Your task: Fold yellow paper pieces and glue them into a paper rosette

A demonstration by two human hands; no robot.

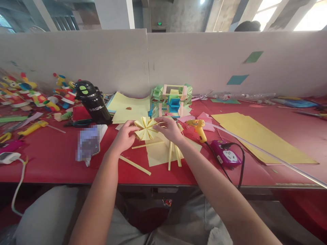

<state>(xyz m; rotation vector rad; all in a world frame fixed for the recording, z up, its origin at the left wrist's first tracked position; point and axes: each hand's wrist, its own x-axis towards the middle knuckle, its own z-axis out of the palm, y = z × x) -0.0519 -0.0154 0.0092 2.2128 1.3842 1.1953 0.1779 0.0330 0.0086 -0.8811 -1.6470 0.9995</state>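
Note:
Both hands hold a folded yellow paper pinwheel (145, 128) above the red table (51, 160). My left hand (124, 136) grips its left side, and my right hand (169, 129) pinches its right edge. Under the hands lie a yellow paper sheet (159, 153) and several rolled yellow paper sticks (134, 165). Behind the pinwheel stands a green, blue and yellow paper model (171, 100).
A yellow glue gun (199, 129) and a purple power strip (226, 155) lie right of my hands. A black bottle (93, 101) and a blurred object (89, 142) sit to the left. Colourful toys (38, 95) crowd the far left. Large yellow sheets (258, 136) cover the right.

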